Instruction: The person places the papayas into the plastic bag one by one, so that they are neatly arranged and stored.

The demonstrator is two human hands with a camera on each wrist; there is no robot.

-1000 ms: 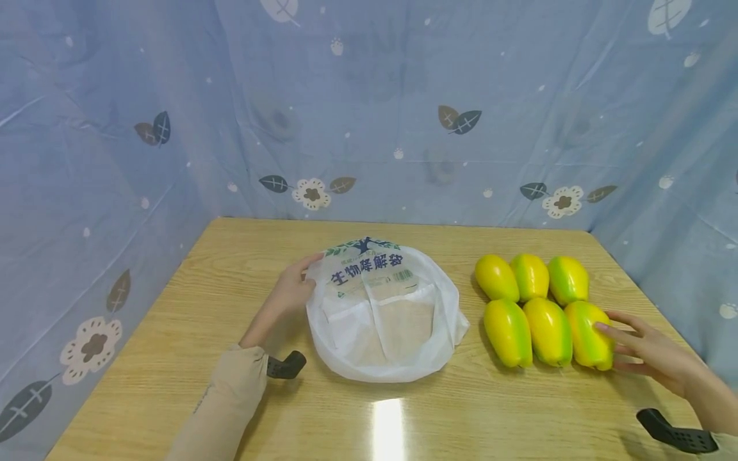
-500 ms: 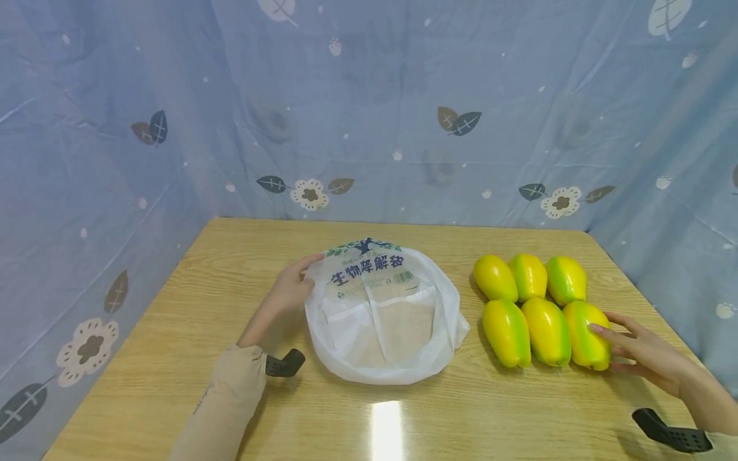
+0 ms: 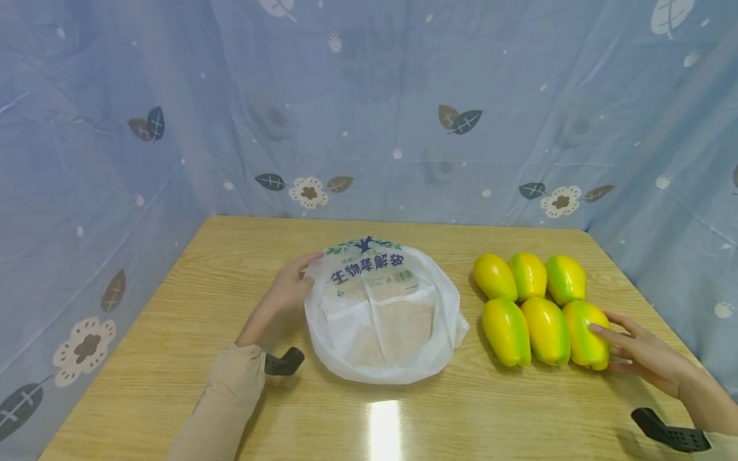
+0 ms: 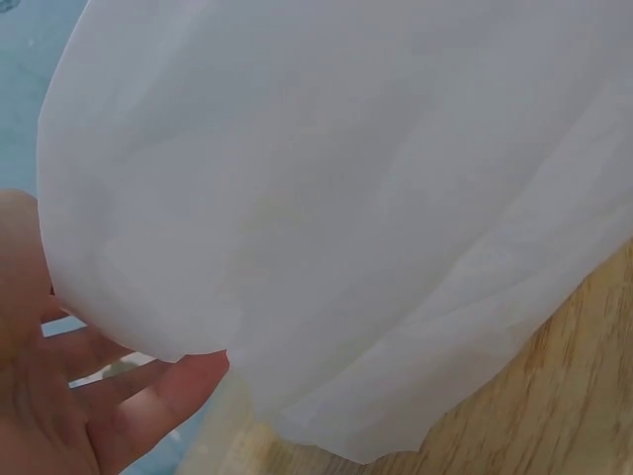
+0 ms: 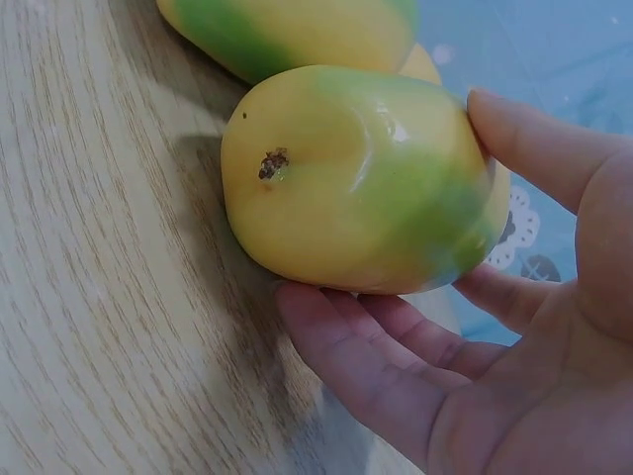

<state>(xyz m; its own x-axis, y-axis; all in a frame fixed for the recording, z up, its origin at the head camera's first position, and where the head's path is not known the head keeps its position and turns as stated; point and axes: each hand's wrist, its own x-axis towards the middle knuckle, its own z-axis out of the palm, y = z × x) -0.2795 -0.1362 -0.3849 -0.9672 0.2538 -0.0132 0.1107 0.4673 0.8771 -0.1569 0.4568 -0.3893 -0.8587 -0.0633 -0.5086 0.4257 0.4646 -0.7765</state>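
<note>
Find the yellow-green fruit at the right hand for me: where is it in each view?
Head: right side, rightmost fruit of the nearer row, with the right hand gripping it.
Left wrist: not in it; the white bag fills most of that picture.
Right wrist: just above the middle, its brown-marked end toward the left.
Shared landmark: the wood-grain table shows in all three.

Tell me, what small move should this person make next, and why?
I'd lift the nearest right-hand yellow-green fruit gently off the table. The right hand already has thumb and fingers around it, while it rests on the wood. The left hand holds the edge of the white bag, which looks open, so lifting seems sensible.
</note>
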